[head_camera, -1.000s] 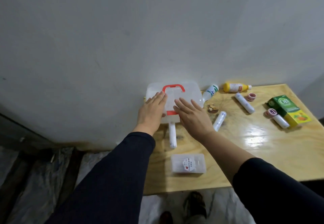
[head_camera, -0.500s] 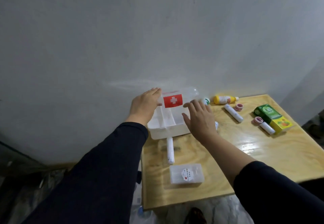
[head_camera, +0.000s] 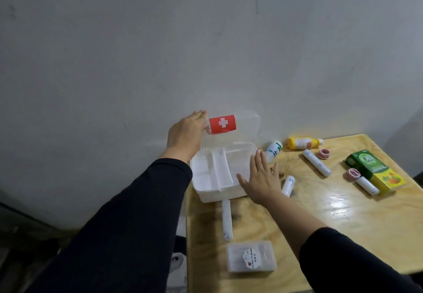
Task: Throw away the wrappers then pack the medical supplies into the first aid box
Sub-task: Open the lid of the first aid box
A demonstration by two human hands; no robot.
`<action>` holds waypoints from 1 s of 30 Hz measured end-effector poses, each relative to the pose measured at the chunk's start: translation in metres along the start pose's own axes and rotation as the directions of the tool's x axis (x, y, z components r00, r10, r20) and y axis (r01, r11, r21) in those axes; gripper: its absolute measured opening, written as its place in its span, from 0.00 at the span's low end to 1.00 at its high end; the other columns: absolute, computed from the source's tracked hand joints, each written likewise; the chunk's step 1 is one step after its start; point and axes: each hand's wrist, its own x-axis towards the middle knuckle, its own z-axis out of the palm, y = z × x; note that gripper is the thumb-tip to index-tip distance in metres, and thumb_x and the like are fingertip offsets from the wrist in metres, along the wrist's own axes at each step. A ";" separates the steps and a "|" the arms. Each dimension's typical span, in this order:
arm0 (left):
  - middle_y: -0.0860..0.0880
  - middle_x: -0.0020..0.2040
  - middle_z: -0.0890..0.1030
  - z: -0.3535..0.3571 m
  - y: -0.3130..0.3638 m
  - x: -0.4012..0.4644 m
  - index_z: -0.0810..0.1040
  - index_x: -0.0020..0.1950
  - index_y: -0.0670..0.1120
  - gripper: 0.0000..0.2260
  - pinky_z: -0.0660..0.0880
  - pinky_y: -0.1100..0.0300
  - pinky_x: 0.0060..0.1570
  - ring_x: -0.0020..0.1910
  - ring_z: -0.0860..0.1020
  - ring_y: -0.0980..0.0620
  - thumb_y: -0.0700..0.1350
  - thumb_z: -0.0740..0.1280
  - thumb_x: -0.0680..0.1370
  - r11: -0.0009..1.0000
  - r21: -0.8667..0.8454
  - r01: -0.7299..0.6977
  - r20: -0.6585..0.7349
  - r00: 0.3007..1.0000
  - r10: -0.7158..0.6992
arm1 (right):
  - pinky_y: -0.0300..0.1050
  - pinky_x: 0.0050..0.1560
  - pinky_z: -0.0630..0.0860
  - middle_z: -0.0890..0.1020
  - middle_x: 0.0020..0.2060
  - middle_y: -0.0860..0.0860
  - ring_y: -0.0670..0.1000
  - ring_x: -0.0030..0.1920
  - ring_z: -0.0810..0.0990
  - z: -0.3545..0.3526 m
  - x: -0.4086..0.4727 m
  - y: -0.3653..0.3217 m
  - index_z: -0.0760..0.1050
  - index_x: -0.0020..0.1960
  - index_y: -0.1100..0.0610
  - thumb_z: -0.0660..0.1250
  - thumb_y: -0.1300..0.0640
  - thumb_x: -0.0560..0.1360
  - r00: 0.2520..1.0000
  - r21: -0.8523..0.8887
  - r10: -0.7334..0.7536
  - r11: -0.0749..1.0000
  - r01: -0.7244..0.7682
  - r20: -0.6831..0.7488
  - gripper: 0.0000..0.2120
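The white first aid box (head_camera: 206, 190) stands open at the table's back left, its divided tray bare. Its clear lid (head_camera: 248, 123) with a red cross label is raised against the wall. My left hand (head_camera: 185, 135) holds the lid's left edge. My right hand (head_camera: 261, 178) hovers flat, fingers spread, over the box's right front corner, holding nothing. White bandage rolls lie in front of the box (head_camera: 226, 219), beside my right hand (head_camera: 288, 185), further right (head_camera: 316, 163) and by the carton (head_camera: 366, 185). A white bottle (head_camera: 273, 150) and a yellow bottle (head_camera: 302, 142) lie at the back.
A green and yellow carton (head_camera: 375, 171) lies at the right with a pink tape roll (head_camera: 353, 174) beside it; another tape roll (head_camera: 323, 153) sits near the yellow bottle. A clear plastic case (head_camera: 250, 256) rests at the front edge of the wooden table (head_camera: 343, 224). The wall stands right behind.
The box lid has swung up from closed to fully open against the wall. My left hand rose with it; my right hand came off the lid and now hovers by the box's right side.
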 end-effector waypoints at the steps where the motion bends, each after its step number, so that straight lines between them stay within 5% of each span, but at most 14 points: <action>1: 0.50 0.78 0.61 0.000 0.002 0.004 0.57 0.78 0.46 0.23 0.61 0.51 0.73 0.77 0.60 0.51 0.40 0.57 0.83 1.000 0.019 0.012 0.009 1.000 -0.012 | 0.60 0.76 0.38 0.38 0.78 0.54 0.53 0.77 0.34 0.000 -0.001 0.000 0.36 0.78 0.59 0.42 0.35 0.78 1.000 0.001 0.004 1.000 -0.004 -0.001 0.38; 6: 0.47 0.81 0.50 -0.001 0.015 0.011 0.44 0.80 0.43 0.31 0.44 0.46 0.77 0.80 0.48 0.51 0.46 0.58 0.82 0.989 0.133 0.056 0.008 0.998 -0.058 | 0.62 0.75 0.38 0.37 0.78 0.54 0.53 0.77 0.34 0.001 -0.006 0.000 0.36 0.78 0.58 0.42 0.35 0.78 1.000 0.008 0.023 1.000 -0.023 0.001 0.38; 17: 0.47 0.80 0.53 -0.005 0.023 0.007 0.48 0.80 0.43 0.30 0.47 0.47 0.77 0.79 0.50 0.50 0.46 0.58 0.82 0.995 0.087 0.045 0.008 0.999 -0.045 | 0.61 0.75 0.39 0.41 0.79 0.53 0.53 0.78 0.38 -0.017 -0.008 0.002 0.38 0.78 0.58 0.44 0.36 0.79 1.000 0.031 0.008 0.999 -0.008 0.017 0.37; 30: 0.47 0.75 0.67 0.011 0.117 -0.013 0.66 0.73 0.43 0.23 0.56 0.51 0.74 0.75 0.62 0.49 0.40 0.59 0.78 0.977 -0.037 -0.212 0.010 0.977 0.212 | 0.60 0.73 0.55 0.56 0.77 0.52 0.53 0.78 0.51 -0.054 -0.049 0.090 0.54 0.76 0.58 0.51 0.39 0.79 0.984 0.008 0.174 0.985 -0.174 -0.022 0.33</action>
